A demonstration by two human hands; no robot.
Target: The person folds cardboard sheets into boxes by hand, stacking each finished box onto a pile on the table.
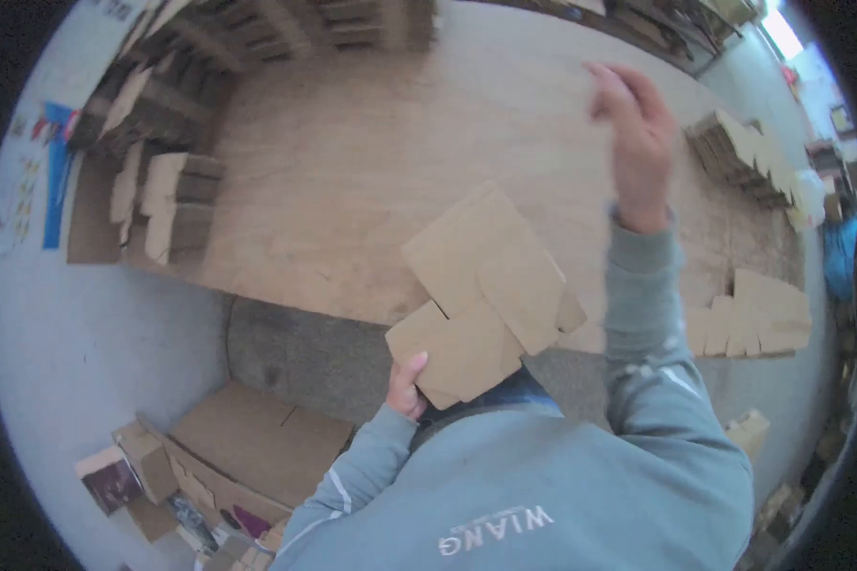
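Flat die-cut blank (481, 295) is held up over the near edge of the counter (352, 171), unfolded; no panel looks creased or raised yet, so folding seems not to have begun on this piece.

Left hand (407, 385) grips the blank at its lower corner, thumb on the face, fingers hidden behind. The blank runs from that hand toward 1 o'clock, tilted.

Right hand (633, 133) is raised and empty, fingers loosely spread, clear of the blank; the blank lies at about 7 o'clock from it, well apart.

Done so far, judged from the layout: stacks of flat card (167, 205) at 9 o'clock on the counter, more stacks (747, 152) at 2 o'clock, and a few blanks (757, 319) at 3 o'clock near the right sleeve. Whether any are folded cannot be told.

Open cartons (257, 443) sit on the floor at 7 o'clock.
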